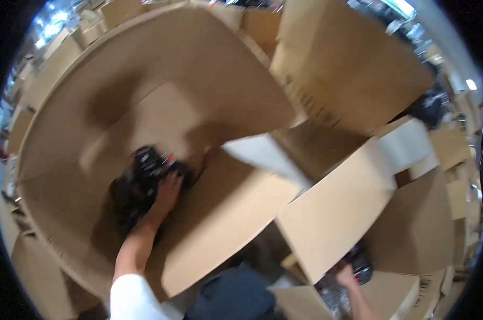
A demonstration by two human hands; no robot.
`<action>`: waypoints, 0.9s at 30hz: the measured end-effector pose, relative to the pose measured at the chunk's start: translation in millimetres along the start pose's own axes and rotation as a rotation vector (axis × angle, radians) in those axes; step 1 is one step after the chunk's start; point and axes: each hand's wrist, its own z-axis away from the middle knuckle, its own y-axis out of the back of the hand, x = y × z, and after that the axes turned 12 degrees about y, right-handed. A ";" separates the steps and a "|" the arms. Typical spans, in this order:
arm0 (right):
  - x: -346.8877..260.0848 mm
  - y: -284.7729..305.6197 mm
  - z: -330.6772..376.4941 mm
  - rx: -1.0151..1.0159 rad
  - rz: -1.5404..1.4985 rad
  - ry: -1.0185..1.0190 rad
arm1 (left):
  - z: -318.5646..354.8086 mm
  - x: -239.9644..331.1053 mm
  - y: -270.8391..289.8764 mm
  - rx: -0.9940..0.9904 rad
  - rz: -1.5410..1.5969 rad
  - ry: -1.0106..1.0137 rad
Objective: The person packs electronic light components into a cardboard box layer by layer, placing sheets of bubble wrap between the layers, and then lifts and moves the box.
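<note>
My left arm reaches down into a large open cardboard box (241, 186) on the left. Against a black bundle with small red and pale patches (145, 162), my left hand (169, 191) is closed over its right side; blur hides its exact kind. At the lower right, my right hand (346, 276) is inside a smaller open cardboard box (412, 229). Its fingers are partly hidden at a dark, shiny item in plastic wrap (363, 265). Crumpled clear plastic (335, 298) lies beside that hand.
A raised cardboard flap (337, 202) stands between the two boxes. Beyond it is another open box (353, 69) with tall flaps. White sheets (268, 154) lie between the boxes. More cartons (44, 277) crowd the sides.
</note>
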 end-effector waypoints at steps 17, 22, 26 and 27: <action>-263.6 66.4 96.8 0.236 -0.417 0.413 | -73.9 5.3 297.8 -0.299 2.225 0.203; -398.9 -0.6 43.5 -0.168 -0.896 0.601 | -50.7 44.5 424.4 -0.282 2.313 -0.184; -462.1 -0.3 49.5 -0.468 -1.501 0.452 | -25.1 66.7 475.8 -0.372 2.127 -0.404; -466.6 9.4 56.8 -0.591 -1.602 0.521 | -19.0 71.0 485.9 -0.380 2.035 -0.468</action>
